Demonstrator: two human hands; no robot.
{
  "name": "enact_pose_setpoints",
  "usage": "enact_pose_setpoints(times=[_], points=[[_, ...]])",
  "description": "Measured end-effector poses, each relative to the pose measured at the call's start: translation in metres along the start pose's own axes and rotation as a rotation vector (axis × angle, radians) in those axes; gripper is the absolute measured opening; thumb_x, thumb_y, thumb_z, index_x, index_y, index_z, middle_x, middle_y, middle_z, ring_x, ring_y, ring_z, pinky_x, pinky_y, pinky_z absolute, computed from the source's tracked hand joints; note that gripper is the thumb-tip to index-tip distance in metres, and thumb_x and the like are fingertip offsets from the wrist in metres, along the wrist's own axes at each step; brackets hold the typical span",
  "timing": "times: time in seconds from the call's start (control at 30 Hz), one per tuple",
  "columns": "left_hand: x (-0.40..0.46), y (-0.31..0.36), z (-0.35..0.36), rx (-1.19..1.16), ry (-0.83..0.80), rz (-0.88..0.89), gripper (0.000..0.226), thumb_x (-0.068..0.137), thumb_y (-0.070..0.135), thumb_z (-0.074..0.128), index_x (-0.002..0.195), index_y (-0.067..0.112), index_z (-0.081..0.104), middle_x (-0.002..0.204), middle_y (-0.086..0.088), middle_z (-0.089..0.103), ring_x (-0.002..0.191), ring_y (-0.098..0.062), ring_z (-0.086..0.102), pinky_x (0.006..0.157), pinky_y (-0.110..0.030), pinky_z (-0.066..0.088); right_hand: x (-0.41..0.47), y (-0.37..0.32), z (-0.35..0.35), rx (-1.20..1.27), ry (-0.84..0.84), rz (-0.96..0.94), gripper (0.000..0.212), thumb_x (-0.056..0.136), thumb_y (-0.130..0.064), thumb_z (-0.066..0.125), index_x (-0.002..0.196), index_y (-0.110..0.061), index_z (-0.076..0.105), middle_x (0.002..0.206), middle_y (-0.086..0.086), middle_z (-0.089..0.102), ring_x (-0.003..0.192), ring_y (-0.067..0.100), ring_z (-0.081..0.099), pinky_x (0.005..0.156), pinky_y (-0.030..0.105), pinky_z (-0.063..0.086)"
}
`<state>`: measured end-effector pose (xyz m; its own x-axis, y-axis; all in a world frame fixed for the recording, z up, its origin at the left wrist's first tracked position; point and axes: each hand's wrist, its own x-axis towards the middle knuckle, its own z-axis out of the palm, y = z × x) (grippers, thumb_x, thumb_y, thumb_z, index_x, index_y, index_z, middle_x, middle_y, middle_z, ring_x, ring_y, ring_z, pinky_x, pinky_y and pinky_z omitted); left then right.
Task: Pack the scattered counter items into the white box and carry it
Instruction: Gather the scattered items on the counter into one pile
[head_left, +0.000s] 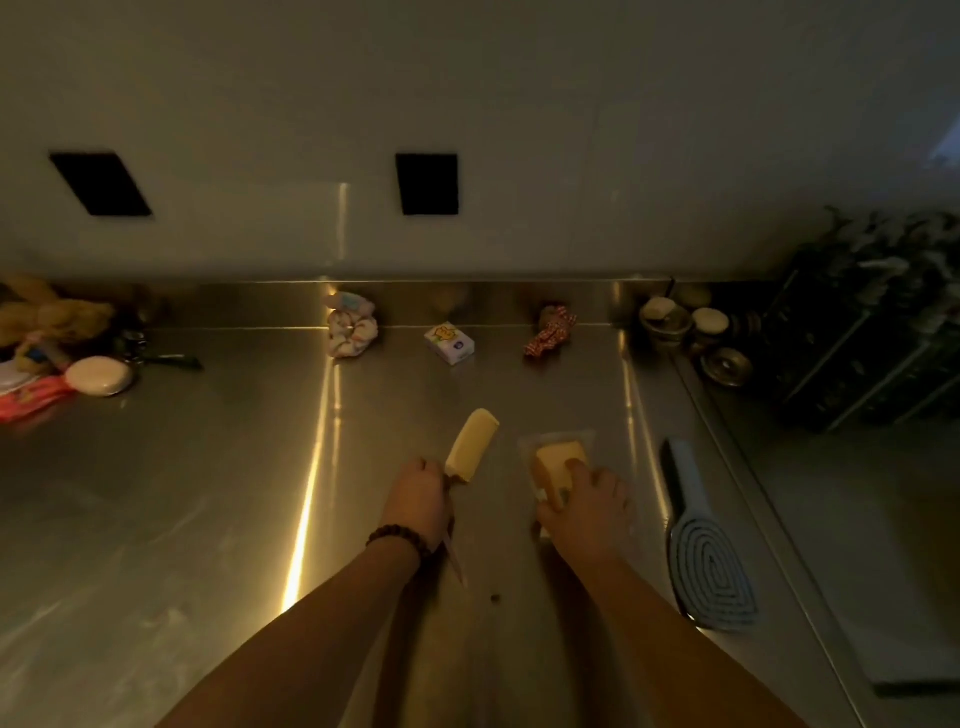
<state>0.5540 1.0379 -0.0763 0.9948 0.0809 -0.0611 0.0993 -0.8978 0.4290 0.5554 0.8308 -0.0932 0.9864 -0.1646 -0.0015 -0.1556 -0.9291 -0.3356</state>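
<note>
the left hand has its grip clenched on the near end of a pale yellow bar, which lies on the steel surface and points away from the person; a thin stick-like piece shows below the wrist, and i cannot tell what it is. a bead bracelet sits on that wrist. the right hand rests on a yellow sponge in a clear wrapper, fingers curled over its near edge, grasping it. just right of it lies a blue hairbrush, handle pointing away. along the back edge, well apart, are a scrunchie, a small white carton and a red patterned cloth. a white soap lies far left by a pink pack. the white box is out of view.
</note>
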Motion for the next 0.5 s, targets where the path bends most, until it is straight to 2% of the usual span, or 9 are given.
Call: enact_pose_setpoints(times=[0.1, 0.23, 0.37, 0.5], points=[[0.000, -0.007, -0.012, -0.059, 0.060, -0.028, 0.020, 0.094, 0.030, 0.049, 0.105, 0.014, 0.054, 0.106, -0.003, 0.048, 0.086, -0.018, 0.050, 0.078, -0.027, 0.043, 0.002, -0.013, -0.001, 0.126, -0.032, -0.043, 0.062, 0.079, -0.055, 0.057, 0.132, -0.030, 0.038, 0.128, 0.008, 0.040, 0.115, 0.025, 0.039, 0.096, 0.041, 0.034], [-0.009, -0.029, -0.042, -0.084, 0.197, -0.088, 0.023, 0.093, 0.035, 0.049, 0.100, 0.013, 0.054, 0.101, -0.003, 0.046, 0.081, -0.021, 0.051, 0.071, -0.031, 0.042, 0.006, -0.057, -0.002, 0.264, -0.080, -0.166, 0.068, 0.076, -0.049, 0.065, 0.135, -0.027, 0.040, 0.132, 0.009, 0.040, 0.116, 0.025, 0.038, 0.097, 0.041, 0.039], [-0.022, -0.082, -0.081, -0.103, 0.331, -0.196, 0.014, 0.090, 0.028, 0.053, 0.099, 0.016, 0.054, 0.100, -0.001, 0.048, 0.077, -0.017, 0.048, 0.067, -0.030, 0.042, 0.002, -0.125, 0.002, 0.334, -0.178, -0.312, 0.069, 0.079, -0.052, 0.063, 0.138, -0.031, 0.035, 0.138, 0.005, 0.033, 0.121, 0.021, 0.036, 0.099, 0.039, 0.041], [-0.042, -0.151, -0.111, -0.131, 0.405, -0.347, 0.014, 0.090, 0.028, 0.054, 0.100, 0.018, 0.054, 0.099, 0.003, 0.047, 0.074, -0.010, 0.045, 0.064, -0.023, 0.036, -0.014, -0.205, 0.020, 0.324, -0.149, -0.479, 0.066, 0.081, -0.052, 0.061, 0.138, -0.028, 0.040, 0.135, 0.004, 0.037, 0.118, 0.019, 0.037, 0.096, 0.034, 0.039]])
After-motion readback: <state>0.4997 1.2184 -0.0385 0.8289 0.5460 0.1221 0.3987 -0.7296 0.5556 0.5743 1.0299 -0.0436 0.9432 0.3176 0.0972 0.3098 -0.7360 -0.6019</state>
